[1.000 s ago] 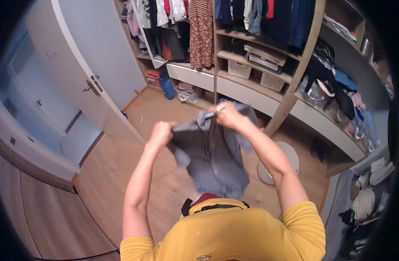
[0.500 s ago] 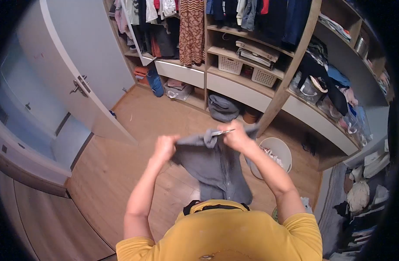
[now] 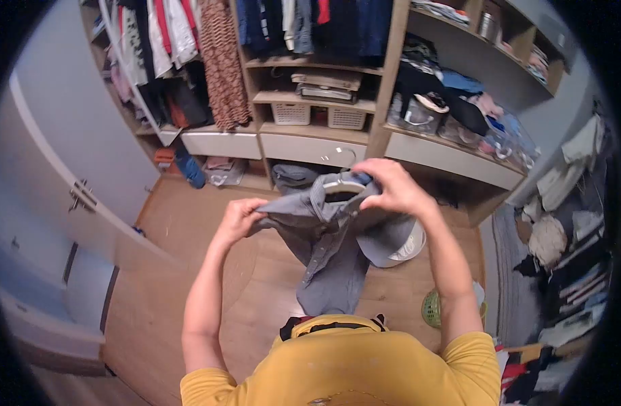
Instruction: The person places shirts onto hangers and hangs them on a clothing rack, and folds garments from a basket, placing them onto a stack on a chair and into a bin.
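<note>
A grey button-up shirt point(image 3: 334, 260) hangs in front of me, its button placket facing up toward me. My left hand point(image 3: 241, 218) is closed, pinching the shirt at one shoulder. On the other side my right hand point(image 3: 396, 189) grips the shirt beside the collar, thumb below and fingers above. A pale clothes hanger point(image 3: 344, 186) shows inside the open collar, and a thin curved hook stands above it. Whether my right fingers also hold the hanger is hidden by cloth.
Ahead stands an open wardrobe with hanging clothes point(image 3: 226, 68), a white drawer point(image 3: 314, 147) and white baskets point(image 3: 290, 113). A white tub point(image 3: 412, 245) stands behind the shirt, and a green basket point(image 3: 431, 309) is at right. Piled clothes point(image 3: 547, 240) line the right side; a door point(image 3: 87, 196) stands left.
My view has turned right. The shirt's collar has opened out with the hanger now inside it, and my right hand has shifted from the hanger's metal hook to beside the collar.
</note>
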Demonstrator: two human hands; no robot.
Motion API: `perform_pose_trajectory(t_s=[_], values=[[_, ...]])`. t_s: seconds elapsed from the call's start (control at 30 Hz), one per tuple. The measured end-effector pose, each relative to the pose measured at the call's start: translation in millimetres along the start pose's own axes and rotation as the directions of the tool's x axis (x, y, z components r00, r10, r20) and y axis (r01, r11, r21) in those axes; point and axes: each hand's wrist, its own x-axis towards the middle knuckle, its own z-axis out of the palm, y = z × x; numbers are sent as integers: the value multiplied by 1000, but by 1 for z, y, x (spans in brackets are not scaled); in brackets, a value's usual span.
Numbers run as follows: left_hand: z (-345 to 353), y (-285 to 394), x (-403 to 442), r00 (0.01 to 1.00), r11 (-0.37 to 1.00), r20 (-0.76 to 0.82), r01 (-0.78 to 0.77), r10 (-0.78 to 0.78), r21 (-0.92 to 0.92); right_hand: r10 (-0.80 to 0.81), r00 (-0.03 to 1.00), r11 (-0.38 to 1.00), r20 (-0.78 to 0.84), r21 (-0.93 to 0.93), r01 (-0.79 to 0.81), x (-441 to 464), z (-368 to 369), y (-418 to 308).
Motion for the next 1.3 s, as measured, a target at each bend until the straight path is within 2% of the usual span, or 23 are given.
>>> perform_pose_trajectory(t_s=[0.07, 0.1, 0.17, 0.2, 0.27, 0.3, 0.37, 0.5, 0.57, 0.63, 0.67, 0.77, 0.87, 0.93, 0.97, 1.03, 1.1, 1.13, 1.17, 1.2, 1.23, 1.27, 1.3], values=[[-5, -4, 20, 990, 992, -71, -122, 120, -29, 222, 973, 968, 64, 102, -227, -19, -32, 14], [-11, 12, 27, 992, 995, -70, -103, 101, -17, 313, 950, 940, 9, 141, -311, -28, -43, 13], [-11, 25, 43, 992, 991, -76, -109, 103, -79, 475, 879, 880, -44, 23, -474, -39, -54, 18], [-8, 22, 54, 987, 985, -68, -148, 142, -92, 489, 870, 872, -62, 14, -489, -43, -59, 16], [1, 23, 75, 992, 961, -63, -119, 107, -250, 400, 909, 910, -116, -68, -409, -45, -61, 7], [5, 31, 84, 991, 940, -74, -125, 107, -317, 217, 944, 954, -249, -150, -258, -46, -59, 3], [5, 43, 99, 990, 890, -108, -130, 92, -438, 43, 884, 980, -466, -150, -127, -52, -63, 8], [14, 48, 119, 958, 801, -210, -281, 197, -528, 11, 887, 964, -462, -230, -132, -67, -96, -4], [17, 52, 127, 939, 768, -252, -337, 233, -545, 4, 846, 938, -532, -290, -187, -73, -112, -13], [22, 61, 134, 925, 735, -313, -364, 215, -572, -106, 809, 891, -578, -416, -180, -77, -128, -17], [25, 73, 138, 894, 578, -343, -447, 288, -683, -142, 795, 878, -589, -447, -174, -80, -134, -13], [20, 100, 138, 830, 562, -464, -553, 310, -615, -235, 744, 836, -626, -521, -175, -87, -152, -4], [3, 119, 137, 805, 777, -500, -524, 318, -350, -364, 673, 772, -644, -613, -169, -89, -169, -4], [18, 170, 133, 817, 825, -368, -533, 444, -189, -439, 677, 733, -591, -671, -110, -81, -172, -10], [24, 203, 126, 863, 858, -264, -482, 431, -174, -486, 679, 705, -551, -706, -69, -75, -171, -16], [38, 223, 133, 896, 899, -116, -409, 428, 156, -483, 695, 705, -533, -708, -53, -74, -168, -18], [49, 212, 144, 864, 862, -85, -478, 496, 170, -294, 770, 803, -566, -583, -121, -76, -171, -18], [52, 208, 148, 859, 856, -86, -487, 506, 172, -148, 827, 905, -542, -412, -109, -79, -176, -11], [56, 207, 147, 875, 884, -134, -452, 466, 121, -104, 869, 955, -484, -294, -49, -79, -183, -16], [60, 207, 147, 890, 908, -178, -415, 419, 65, 93, 855, 995, -510, 73, -65, -78, -186, -22], [63, 208, 149, 889, 906, -172, -420, 424, 60, 286, 839, 900, -464, 430, -70, -74, -188, -29], [66, 209, 150, 894, 911, -178, -408, 411, 56, 319, 856, 874, -407, 475, -100, -69, -193, -32], [69, 211, 150, 898, 917, -184, -396, 399, 52, 430, 816, 818, -386, 549, -171, -60, -186, -30]])
